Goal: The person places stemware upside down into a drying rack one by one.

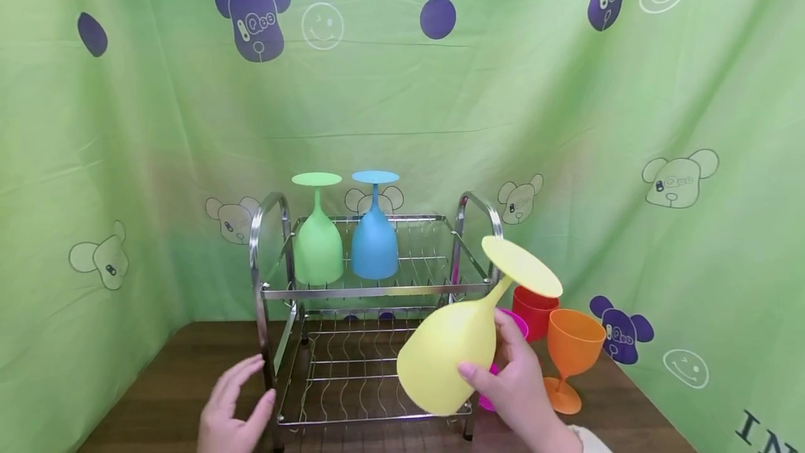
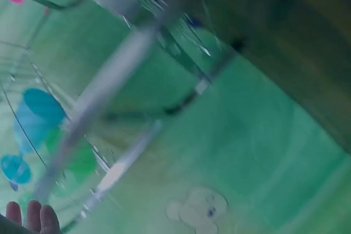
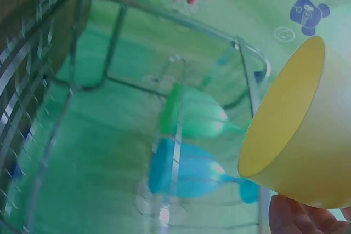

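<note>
A yellow goblet point(image 1: 446, 355) is in the air over the front right corner of the lower tier of a metal rack point(image 1: 377, 291), tilted with its mouth down to the left and its foot up to the right. The right hand point(image 1: 518, 383) grips its bowl, thumb on the near side. The left hand point(image 1: 233, 404) is empty, its fingers apart from the thumb, beside the rack's front left post; whether it touches the post, I cannot tell. On the upper tier, a green goblet point(image 1: 318, 250) stands upside down near the left edge, a blue goblet point(image 1: 375, 243) just right of it. Toward the tabletop's point(image 1: 157, 397) right edge are orange point(image 1: 574, 341), red point(image 1: 534, 320) and pink point(image 1: 487, 403) goblets, the pink partly hidden.
</note>
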Demonstrator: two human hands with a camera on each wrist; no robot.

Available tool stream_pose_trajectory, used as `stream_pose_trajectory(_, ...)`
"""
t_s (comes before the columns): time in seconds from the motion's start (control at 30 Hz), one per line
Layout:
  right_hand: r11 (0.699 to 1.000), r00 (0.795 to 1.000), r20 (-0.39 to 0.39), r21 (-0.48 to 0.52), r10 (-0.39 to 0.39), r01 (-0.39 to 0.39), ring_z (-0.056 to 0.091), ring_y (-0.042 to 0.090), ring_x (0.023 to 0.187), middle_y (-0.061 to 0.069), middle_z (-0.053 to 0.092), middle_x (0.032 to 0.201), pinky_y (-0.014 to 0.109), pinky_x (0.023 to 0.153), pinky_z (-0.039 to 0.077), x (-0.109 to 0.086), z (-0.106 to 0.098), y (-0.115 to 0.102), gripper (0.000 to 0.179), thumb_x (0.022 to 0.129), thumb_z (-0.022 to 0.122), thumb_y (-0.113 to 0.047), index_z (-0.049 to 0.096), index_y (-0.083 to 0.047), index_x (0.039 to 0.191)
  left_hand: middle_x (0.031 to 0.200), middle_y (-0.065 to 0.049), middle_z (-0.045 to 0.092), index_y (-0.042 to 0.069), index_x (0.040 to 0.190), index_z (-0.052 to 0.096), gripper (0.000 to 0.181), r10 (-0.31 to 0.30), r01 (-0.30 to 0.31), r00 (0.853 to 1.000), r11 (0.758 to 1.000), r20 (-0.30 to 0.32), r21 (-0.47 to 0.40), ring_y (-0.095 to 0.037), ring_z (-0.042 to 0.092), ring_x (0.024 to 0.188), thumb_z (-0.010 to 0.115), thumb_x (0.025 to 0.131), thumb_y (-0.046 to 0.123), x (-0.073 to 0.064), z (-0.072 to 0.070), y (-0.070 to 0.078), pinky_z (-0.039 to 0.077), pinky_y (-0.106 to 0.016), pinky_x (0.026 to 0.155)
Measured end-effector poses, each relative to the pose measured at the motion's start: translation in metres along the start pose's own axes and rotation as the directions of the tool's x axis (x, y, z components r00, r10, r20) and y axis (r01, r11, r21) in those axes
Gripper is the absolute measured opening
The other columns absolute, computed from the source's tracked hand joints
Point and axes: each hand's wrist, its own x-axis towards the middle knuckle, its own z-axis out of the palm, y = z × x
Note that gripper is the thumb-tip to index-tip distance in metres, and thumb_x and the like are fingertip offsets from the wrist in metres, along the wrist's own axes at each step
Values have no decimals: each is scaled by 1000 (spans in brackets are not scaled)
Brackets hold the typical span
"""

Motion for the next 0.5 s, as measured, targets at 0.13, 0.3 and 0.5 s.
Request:
stream_pose_trajectory(0.13, 1000, 1000, 2, 15, 0, 0, 62, 8, 91, -5, 62, 106, 23, 72, 54, 24, -3, -16, 60, 71, 66, 11, 47, 5, 128, 118, 13, 57, -6, 114, 62, 51, -141, 141, 990, 987, -6, 82, 13, 42, 110, 73, 64, -10, 19, -9, -4, 31, -7, 92)
stream_pose_trajectory(0.3, 996, 999, -17, 70, 51, -50, 62, 11, 90, 2, 60, 105, 24, 73, 54, 52, -7, -31, 53, 79, 60, 11, 43, 7, 129, 118, -13, 62, 0, 128, 55, 52, -441, 429, 894, 894, 82, 126, 16, 40, 99, 72, 79, 2, 39, -11, -3, 35, -15, 83)
stream_pose_trajectory(0.5, 996, 996, -8, -15, 90, -90, 60, 10, 87, 8, 58, 105, 23, 70, 54, 80, -12, -45, 55, 83, 63, -2, 41, 3, 133, 119, -21, 62, -4, 133, 49, 54, -525, 512, 839, 851, 143, 120, 13, 45, 93, 69, 85, 8, 51, -11, -10, 36, -12, 80)
